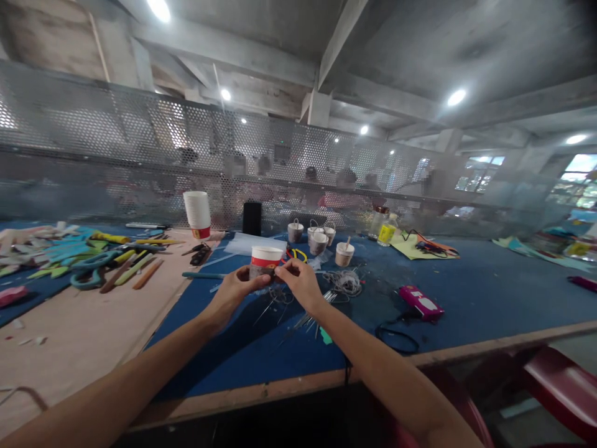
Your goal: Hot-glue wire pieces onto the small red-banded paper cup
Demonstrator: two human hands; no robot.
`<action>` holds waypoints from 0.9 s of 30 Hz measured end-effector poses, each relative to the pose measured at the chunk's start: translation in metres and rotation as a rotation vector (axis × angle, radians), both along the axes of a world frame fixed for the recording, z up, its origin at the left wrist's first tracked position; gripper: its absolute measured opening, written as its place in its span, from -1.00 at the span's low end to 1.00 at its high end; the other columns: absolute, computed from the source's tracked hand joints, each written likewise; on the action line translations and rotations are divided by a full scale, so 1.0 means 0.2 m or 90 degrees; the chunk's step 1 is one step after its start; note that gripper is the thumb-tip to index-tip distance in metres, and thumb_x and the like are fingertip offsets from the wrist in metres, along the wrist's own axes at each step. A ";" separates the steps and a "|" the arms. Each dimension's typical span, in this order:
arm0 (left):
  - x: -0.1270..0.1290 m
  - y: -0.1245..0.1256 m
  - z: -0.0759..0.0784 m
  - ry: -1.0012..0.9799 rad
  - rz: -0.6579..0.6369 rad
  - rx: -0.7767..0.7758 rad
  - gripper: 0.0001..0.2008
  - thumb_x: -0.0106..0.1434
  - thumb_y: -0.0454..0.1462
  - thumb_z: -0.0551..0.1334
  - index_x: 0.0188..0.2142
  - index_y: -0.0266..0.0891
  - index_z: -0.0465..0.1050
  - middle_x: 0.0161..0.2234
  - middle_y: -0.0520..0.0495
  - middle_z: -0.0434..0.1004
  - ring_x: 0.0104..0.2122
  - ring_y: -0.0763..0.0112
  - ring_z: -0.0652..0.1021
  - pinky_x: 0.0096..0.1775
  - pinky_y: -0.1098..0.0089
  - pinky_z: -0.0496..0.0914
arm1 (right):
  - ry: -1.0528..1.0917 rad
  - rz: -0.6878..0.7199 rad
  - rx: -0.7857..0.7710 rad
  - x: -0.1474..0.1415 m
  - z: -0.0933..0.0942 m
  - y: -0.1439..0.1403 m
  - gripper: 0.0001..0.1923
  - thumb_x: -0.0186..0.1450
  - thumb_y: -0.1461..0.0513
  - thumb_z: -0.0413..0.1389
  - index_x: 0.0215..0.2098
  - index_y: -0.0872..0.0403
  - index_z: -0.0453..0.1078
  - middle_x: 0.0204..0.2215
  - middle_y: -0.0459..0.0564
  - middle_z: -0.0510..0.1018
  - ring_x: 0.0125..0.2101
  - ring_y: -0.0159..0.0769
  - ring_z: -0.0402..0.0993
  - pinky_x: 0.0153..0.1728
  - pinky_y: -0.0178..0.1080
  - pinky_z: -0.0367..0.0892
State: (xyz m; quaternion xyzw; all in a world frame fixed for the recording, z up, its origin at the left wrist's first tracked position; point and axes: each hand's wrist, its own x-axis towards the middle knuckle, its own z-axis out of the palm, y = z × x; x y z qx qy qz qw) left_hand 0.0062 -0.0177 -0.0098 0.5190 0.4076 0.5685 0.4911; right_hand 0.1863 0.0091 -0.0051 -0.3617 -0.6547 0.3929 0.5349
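My left hand point(236, 291) is closed around the lower left side of a paper cup point(267, 254), which it holds upright above the blue mat. White and red show on the cup's upper part; a grey band that looks like yarn covers the lower part. Fingertips of my right hand point(302, 283) are pinched together against the cup's lower right side, and what lies between them is too small to make out. A tangle of grey yarn point(345, 282) lies right of my right hand. Thin metal needles point(311, 316) are scattered below it.
Behind are several small grey-covered cups point(318, 242), yellow-handled scissors point(297, 254), a black phone point(252, 218) and stacked paper cups point(198, 213). Tools and blue scissors point(88, 274) lie left. To the right are a yellow-labelled bottle point(387, 231) and a magenta box point(421, 303) with a cable.
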 end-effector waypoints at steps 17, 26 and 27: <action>0.00 -0.01 0.02 -0.073 -0.093 -0.026 -0.66 0.11 -0.19 0.48 -0.13 -0.29 0.65 -0.08 -0.24 0.68 -0.08 0.11 0.62 0.01 0.21 0.44 | 0.079 0.040 -0.084 0.00 0.00 0.02 -0.72 0.13 0.03 0.30 -0.49 0.02 0.39 -0.56 -0.14 0.49 -0.46 -0.22 0.56 -0.30 -0.16 0.54; -0.02 0.02 -0.02 -0.123 -0.142 -0.061 -0.68 0.16 -0.21 0.45 -0.10 -0.28 0.66 -0.07 -0.24 0.69 -0.11 0.19 0.63 -0.04 0.32 0.46 | 0.105 0.069 -0.109 0.00 0.02 0.01 -0.64 0.07 -0.03 0.35 -0.49 0.05 0.40 -0.56 -0.14 0.50 -0.53 -0.28 0.52 -0.30 -0.16 0.55; -0.02 0.03 -0.02 -0.129 -0.145 -0.064 -0.68 0.17 -0.20 0.45 -0.10 -0.29 0.66 -0.07 -0.25 0.69 -0.12 0.19 0.64 -0.05 0.32 0.46 | 0.106 0.077 -0.112 0.00 0.03 0.01 -0.62 0.07 -0.05 0.35 -0.48 0.05 0.41 -0.56 -0.14 0.50 -0.53 -0.28 0.52 -0.31 -0.16 0.54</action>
